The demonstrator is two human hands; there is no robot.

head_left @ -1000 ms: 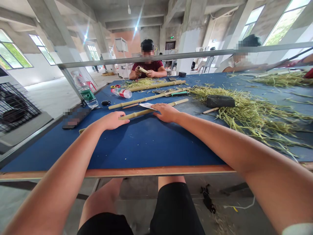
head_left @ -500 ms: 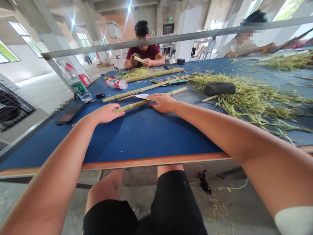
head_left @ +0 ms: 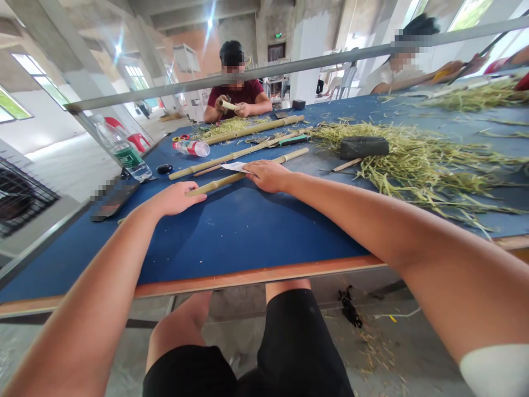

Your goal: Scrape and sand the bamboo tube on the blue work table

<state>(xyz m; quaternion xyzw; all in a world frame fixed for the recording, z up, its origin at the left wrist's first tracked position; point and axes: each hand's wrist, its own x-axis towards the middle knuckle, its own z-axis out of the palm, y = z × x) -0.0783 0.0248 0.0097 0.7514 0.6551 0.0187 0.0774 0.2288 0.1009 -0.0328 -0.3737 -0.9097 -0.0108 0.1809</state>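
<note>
A slim bamboo pole (head_left: 219,182) lies slantwise on the blue table, close in front of me. My left hand (head_left: 178,198) is closed round its nearer part, thumb and fingers on either side. Farther along, my right hand (head_left: 269,175) is closed over the pole and holds a white sheet (head_left: 235,166) against it. The sheet looks like paper; its far part is under my fingers. Just beyond lies another bamboo pole (head_left: 198,165), with a thin brown stick beside it and a green-handled tool (head_left: 291,140) near its far end.
A heap of bamboo shavings (head_left: 405,165) with a black block (head_left: 364,147) spreads to the right. Left stand a water bottle (head_left: 124,151), a phone-like dark slab (head_left: 115,201) and a lying bottle (head_left: 192,148). Across the table a person (head_left: 252,98) holds a bamboo piece. A metal bar crosses above.
The view has shifted slightly, so the table's things appear a little farther left. Both hands keep about the same grip on the bamboo pole and the white sheet.
</note>
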